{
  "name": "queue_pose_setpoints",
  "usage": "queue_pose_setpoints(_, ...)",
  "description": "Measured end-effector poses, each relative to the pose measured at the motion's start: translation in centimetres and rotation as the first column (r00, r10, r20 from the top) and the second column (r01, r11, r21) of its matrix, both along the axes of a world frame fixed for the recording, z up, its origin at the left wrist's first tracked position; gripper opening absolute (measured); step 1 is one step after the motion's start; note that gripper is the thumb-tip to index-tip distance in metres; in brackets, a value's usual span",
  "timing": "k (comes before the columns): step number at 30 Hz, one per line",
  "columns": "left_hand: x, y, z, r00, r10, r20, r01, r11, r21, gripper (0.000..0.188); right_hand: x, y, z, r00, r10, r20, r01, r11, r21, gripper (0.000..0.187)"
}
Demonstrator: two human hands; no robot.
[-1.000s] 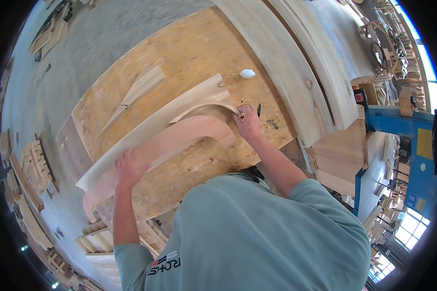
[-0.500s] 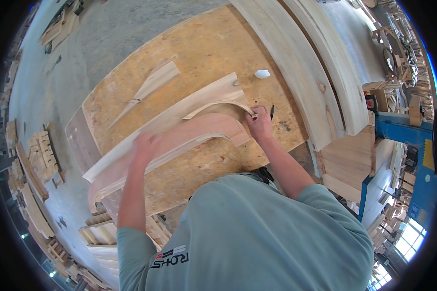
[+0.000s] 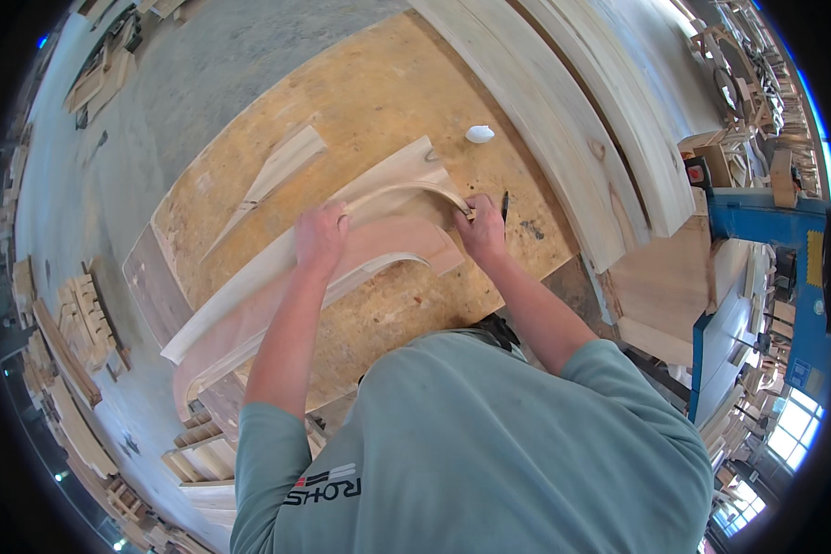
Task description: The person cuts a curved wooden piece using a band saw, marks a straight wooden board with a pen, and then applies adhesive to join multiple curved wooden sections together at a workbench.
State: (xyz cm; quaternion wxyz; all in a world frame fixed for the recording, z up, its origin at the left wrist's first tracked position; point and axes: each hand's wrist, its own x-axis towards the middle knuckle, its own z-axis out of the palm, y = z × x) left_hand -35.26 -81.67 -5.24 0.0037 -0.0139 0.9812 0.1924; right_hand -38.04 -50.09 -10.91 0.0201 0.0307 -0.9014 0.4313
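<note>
A thin curved wooden strip arches between my two hands. My left hand grips its left end, and my right hand pinches its right end. Under and beside it lies a long pale wooden piece, slanting across the table. Nearer to me is a pinkish curved wooden piece with a hooked right end; my left forearm crosses over it. A dark pen-like stick lies just right of my right hand. Farther back sits a small white lump.
All this lies on a worn plywood tabletop. A tapered wooden offcut rests at its far left. Long thick boards run along the right side. Stacked wood stands at lower left, and a blue machine at right.
My left hand has moved right and away from me, from the pinkish piece to the left end of the thin strip. My right hand stays at the strip's right end.
</note>
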Motion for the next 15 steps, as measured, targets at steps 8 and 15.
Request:
queue_pose_setpoints(8,-1.1,0.5,1.3,0.992,-0.021,-0.126,0.015,0.999,-0.051,0.025,-0.4,0.4,-0.5,0.999,0.012,-0.053,-0.008,0.998,0.066,0.023)
queue_pose_setpoints(15,-1.2,0.0,0.2,0.986,-0.015,-0.164,0.016,1.000,0.010,0.025,-0.3,1.5,0.0,0.996,0.086,0.022,-0.087,0.996,0.015,0.026)
